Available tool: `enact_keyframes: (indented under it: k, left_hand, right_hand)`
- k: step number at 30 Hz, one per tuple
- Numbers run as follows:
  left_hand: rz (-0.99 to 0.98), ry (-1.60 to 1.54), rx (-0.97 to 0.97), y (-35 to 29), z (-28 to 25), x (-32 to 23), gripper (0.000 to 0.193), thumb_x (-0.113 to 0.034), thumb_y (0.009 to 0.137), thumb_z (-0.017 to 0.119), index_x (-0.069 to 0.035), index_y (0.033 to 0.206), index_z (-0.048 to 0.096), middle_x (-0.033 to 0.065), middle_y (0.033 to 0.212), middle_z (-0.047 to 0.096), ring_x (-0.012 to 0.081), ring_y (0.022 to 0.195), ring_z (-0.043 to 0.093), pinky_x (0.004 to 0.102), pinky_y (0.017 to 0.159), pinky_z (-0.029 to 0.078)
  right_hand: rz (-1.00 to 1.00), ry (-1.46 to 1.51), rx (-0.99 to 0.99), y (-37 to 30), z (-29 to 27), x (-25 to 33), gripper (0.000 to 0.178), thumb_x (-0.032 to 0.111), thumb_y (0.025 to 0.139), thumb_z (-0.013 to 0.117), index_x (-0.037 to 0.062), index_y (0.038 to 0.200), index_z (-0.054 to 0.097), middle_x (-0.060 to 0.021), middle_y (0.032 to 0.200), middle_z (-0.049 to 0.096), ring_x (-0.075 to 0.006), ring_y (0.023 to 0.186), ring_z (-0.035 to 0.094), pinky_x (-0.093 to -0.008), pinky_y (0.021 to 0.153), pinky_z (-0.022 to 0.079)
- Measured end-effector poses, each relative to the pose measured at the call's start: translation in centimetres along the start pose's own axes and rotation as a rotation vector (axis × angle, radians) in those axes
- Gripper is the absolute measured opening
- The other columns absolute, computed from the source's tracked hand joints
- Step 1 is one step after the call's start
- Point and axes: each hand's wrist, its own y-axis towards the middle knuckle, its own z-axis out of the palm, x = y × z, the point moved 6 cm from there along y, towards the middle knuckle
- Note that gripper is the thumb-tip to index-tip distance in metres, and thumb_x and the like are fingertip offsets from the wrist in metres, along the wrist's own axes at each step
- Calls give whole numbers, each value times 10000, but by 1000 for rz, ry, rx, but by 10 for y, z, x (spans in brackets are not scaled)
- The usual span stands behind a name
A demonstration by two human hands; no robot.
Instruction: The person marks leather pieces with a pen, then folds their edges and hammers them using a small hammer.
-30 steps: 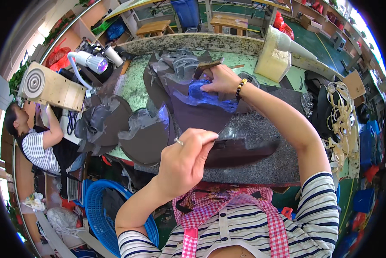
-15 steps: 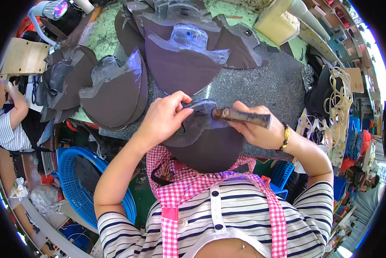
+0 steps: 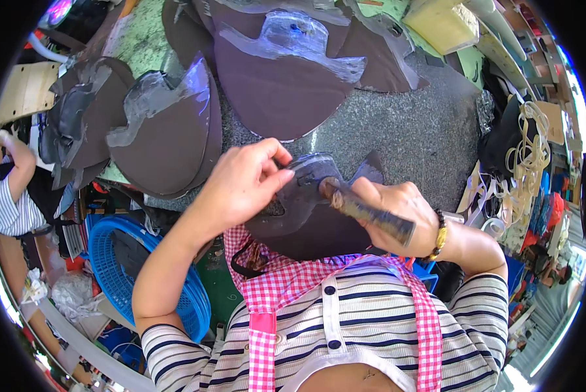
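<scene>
My left hand [image 3: 244,179] has thumb and forefinger pinched at the top edge of a dark brown curved sheet piece [image 3: 306,225]. A shiny grey band runs along that edge, and the piece lies at the table's near side against my apron. In my right hand [image 3: 404,209] is a hammer [image 3: 374,212] with a worn, rusty, bar-shaped head. Its blunt end is on or just over the grey band; contact cannot be told. My fingers hide most of its handle. Beyond my hands lies a larger matching brown piece [image 3: 280,91], also with a grey band.
More brown pieces [image 3: 165,140] are stacked at left on the dark speckled tabletop [image 3: 430,124]. A yellowish block [image 3: 443,26] stands at the far right, with cream strips [image 3: 524,140] hanging nearby. Blue baskets [image 3: 195,287] stand below left. Another person's arm [image 3: 22,163] shows at far left.
The hammer head has swung so its rear end points lower, nearer me, and my right hand has turned with it. My left hand keeps its pinch. The whole view has shifted slightly.
</scene>
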Motion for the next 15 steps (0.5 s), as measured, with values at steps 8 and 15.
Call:
enact_keyframes:
  k: [8, 15]
  left_hand:
    - [494, 423, 256, 61, 14, -60, 152, -65, 775, 697, 5, 909, 686, 112, 828, 669, 250, 731, 652, 335, 658, 507]
    - [1097, 720, -36, 35, 17, -56, 180, -121, 725, 734, -45, 883, 694, 33, 832, 624, 216, 754, 613, 356, 669, 502]
  right_hand:
    - [-27, -83, -19, 1, 6, 3, 327, 173, 772, 639, 37, 1007, 458, -112, 708, 573, -315, 562, 630, -426, 462, 492]
    - [-20, 127, -189, -5, -15, -17, 200, 136, 885, 626, 64, 1067, 587, -110, 734, 566, -295, 549, 608, -391, 473, 493]
